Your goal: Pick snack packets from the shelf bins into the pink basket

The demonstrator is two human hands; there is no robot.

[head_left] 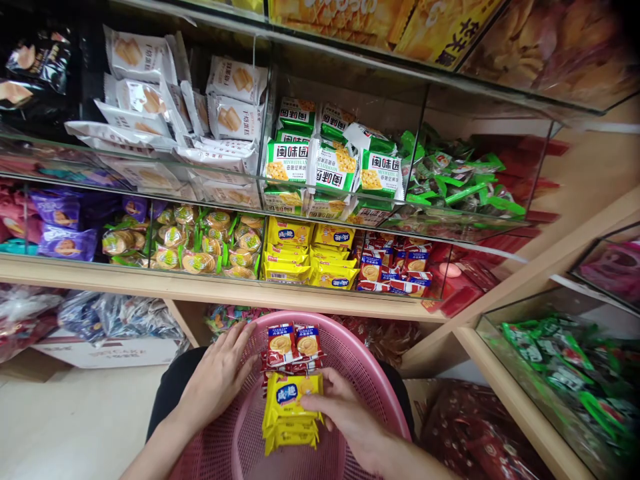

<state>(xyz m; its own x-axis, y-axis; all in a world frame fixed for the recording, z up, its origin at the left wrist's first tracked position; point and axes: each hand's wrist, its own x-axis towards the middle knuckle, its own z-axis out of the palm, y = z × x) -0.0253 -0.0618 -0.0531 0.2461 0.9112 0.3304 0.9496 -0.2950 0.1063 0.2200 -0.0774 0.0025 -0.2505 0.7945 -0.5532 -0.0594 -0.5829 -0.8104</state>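
Note:
A pink plastic basket [367, 360] with a perforated wall sits between the dark-clothed knees. Inside it, a stack of yellow biscuit packets [290, 410] lies in front of several red and blue biscuit packets [281, 345], which show a round biscuit picture. My right hand [345, 410] grips the top yellow biscuit packet at its right side, thumb over the wrapper. At the basket's left rim my left hand [220, 370] is open, fingers stretched out towards the red and blue packets. It holds nothing that I can see.
Glass-fronted shelves ahead hold yellow packets [287, 233], red and blue packets [393, 270], green and white packets [333, 167] and white cake packets [137, 100]. A wooden shelf edge [300, 293] runs just above the basket. On the right stands a glass bin of green-wrapped sweets [555, 360].

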